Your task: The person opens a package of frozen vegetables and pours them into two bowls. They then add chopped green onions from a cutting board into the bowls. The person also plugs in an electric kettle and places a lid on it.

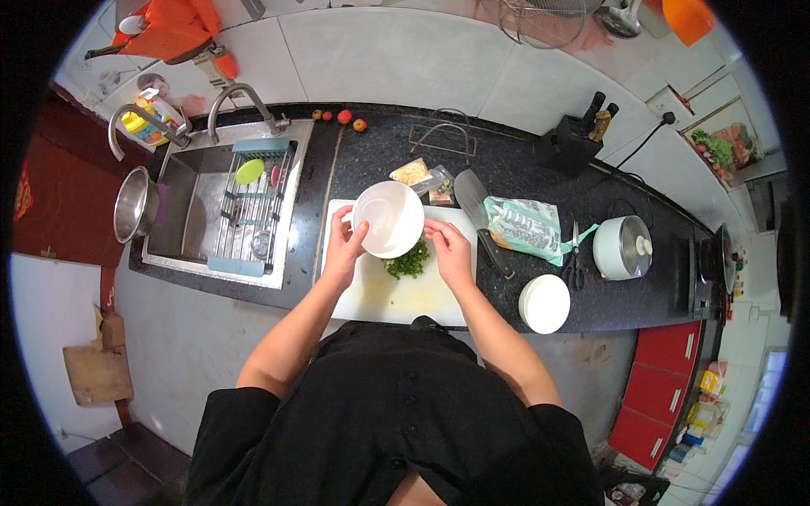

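Note:
Over a white cutting board [411, 297] I hold a white bowl [389, 218], tilted so that its inside faces up towards me. My left hand [345, 246] grips its left side, the thumb over the rim. At the opposite rim are the fingertips of my right hand [450, 250], which seem to pinch the edge. A heap of chopped green herbs [408, 260] lies on the board, partly hidden by the bowl. Right of the board rests a cleaver [473, 199] with a black handle, beside a green-and-white plastic bag [524, 226].
A sink [199, 183] with a drying rack [250, 209] is at left. To the right are scissors [574, 259], a round white container [544, 303], a lidded pot [623, 246] and a knife block [566, 145]. Small packets [411, 172] and a wire rack [443, 136] stand behind the board.

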Demonstrator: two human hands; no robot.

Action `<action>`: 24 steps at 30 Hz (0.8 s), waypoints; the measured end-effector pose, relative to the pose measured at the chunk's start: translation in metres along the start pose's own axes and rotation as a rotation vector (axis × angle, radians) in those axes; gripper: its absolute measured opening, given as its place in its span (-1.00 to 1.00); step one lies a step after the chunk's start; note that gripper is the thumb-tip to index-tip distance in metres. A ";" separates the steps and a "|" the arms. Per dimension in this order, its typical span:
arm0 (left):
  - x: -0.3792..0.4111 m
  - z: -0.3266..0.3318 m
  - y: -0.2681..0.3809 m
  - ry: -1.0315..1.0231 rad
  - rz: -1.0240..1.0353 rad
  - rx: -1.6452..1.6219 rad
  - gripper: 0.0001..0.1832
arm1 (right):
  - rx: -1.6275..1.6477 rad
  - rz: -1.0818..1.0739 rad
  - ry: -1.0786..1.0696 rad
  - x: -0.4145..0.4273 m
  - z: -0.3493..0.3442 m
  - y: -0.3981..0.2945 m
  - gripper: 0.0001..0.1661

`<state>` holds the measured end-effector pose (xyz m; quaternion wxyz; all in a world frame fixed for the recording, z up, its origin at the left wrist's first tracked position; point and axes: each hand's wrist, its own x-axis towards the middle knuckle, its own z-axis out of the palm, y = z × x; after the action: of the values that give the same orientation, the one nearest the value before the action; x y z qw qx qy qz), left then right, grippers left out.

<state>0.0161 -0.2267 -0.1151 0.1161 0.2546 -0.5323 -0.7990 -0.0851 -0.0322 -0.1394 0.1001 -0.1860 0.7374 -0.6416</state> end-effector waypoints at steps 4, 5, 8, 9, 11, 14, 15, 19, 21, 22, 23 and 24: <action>-0.001 -0.001 -0.008 0.055 -0.066 -0.077 -0.35 | 0.055 0.001 0.020 -0.010 0.005 0.006 -0.68; -0.001 -0.003 -0.012 0.057 -0.075 -0.084 -0.35 | 0.012 -0.022 0.027 -0.013 0.006 0.007 -0.68; -0.003 -0.003 -0.013 0.015 -0.105 -0.075 -0.37 | -0.098 -0.057 0.055 -0.020 0.009 0.004 -0.68; -0.004 -0.002 -0.014 0.022 -0.093 -0.062 -0.38 | -0.119 -0.051 0.064 -0.023 0.010 0.003 -0.68; -0.004 0.001 -0.016 0.038 -0.069 -0.035 -0.38 | -0.122 -0.012 0.068 -0.029 0.015 0.003 -0.68; -0.002 0.004 -0.018 0.036 -0.020 -0.024 -0.39 | -0.088 0.072 0.050 -0.038 0.018 0.001 -0.69; -0.002 0.004 -0.018 0.037 -0.013 -0.022 -0.39 | -0.062 0.088 0.044 -0.040 0.019 0.001 -0.69; -0.001 0.006 -0.020 0.049 0.008 -0.005 -0.40 | 0.089 0.151 -0.040 -0.047 0.020 0.000 -0.71; 0.000 0.003 -0.022 0.061 -0.010 -0.012 -0.41 | 0.066 0.157 -0.112 -0.050 0.018 -0.005 -0.71; 0.001 0.001 -0.021 0.069 -0.031 -0.024 -0.42 | -0.007 0.147 -0.149 -0.051 0.015 -0.010 -0.70; 0.001 -0.001 -0.021 0.078 -0.052 -0.037 -0.43 | -0.080 0.137 -0.186 -0.052 0.012 -0.014 -0.70; 0.002 -0.002 -0.020 0.094 -0.059 -0.087 -0.42 | -0.189 0.050 -0.165 -0.052 0.010 -0.017 -0.70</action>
<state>0.0176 -0.2209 -0.1347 0.1285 0.3020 -0.4835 -0.8115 -0.0319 -0.0221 -0.1289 0.1584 -0.2286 0.7883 -0.5489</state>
